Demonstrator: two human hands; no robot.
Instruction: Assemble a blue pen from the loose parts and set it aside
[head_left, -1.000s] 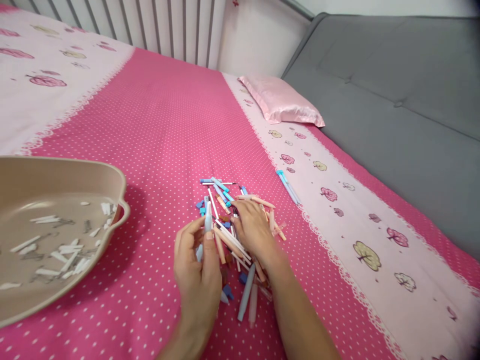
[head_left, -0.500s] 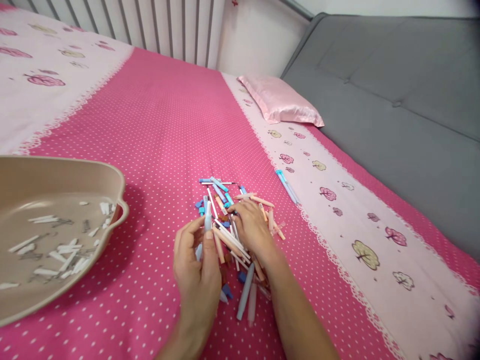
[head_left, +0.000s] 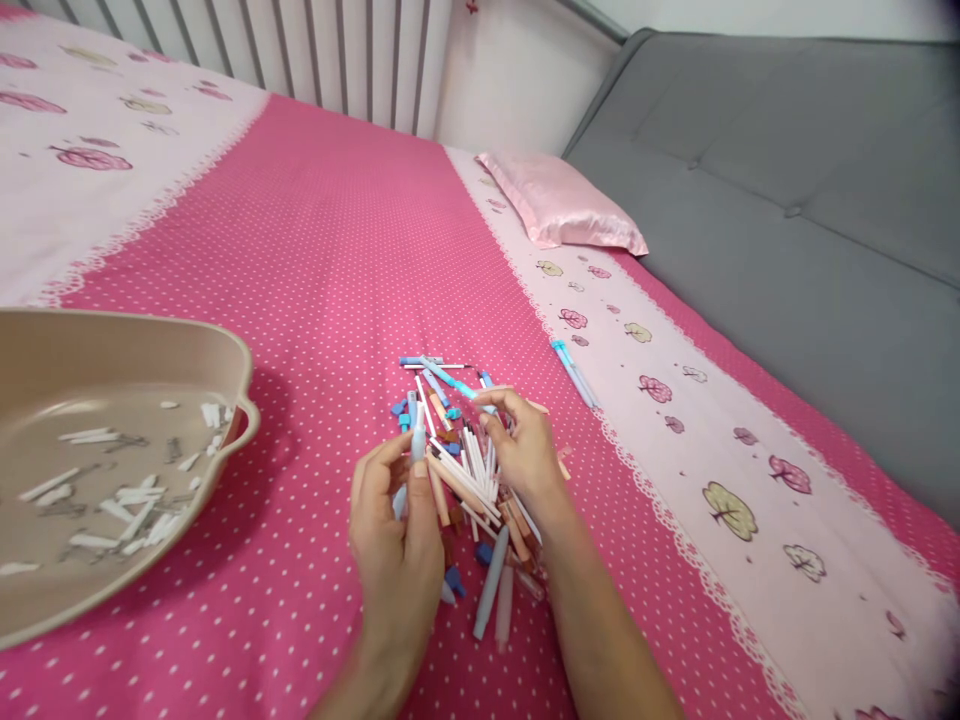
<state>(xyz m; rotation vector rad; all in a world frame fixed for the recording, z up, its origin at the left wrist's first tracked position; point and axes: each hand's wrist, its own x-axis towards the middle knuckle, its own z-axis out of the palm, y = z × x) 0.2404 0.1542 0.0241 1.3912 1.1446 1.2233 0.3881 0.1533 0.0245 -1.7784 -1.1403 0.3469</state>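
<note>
My left hand [head_left: 397,530] is closed around a pale blue pen barrel [head_left: 418,440], which stands upright between thumb and fingers with its narrow white end up. My right hand [head_left: 521,440] pinches a light blue pen piece [head_left: 489,409] at the far side of the pile. A turquoise pen part [head_left: 459,386] lies in line with it; whether the two are joined I cannot tell. Under and between my hands spreads a heap of white refills [head_left: 472,455], peach barrels [head_left: 454,482], blue caps [head_left: 454,580] and brown caps. A grey-blue barrel [head_left: 491,585] points toward me.
A beige basin [head_left: 244,370] with white pieces and small springs inside stands at left. Two blue pens [head_left: 576,375] lie together to the right on the bedspread [head_left: 337,220]. Farther back are a pink pillow [head_left: 559,200] and a grey padded headboard [head_left: 787,150].
My right hand has lifted slightly and shifted right, uncovering white refills, and now pinches a light blue piece. My left hand keeps the pale blue barrel in nearly the same place.
</note>
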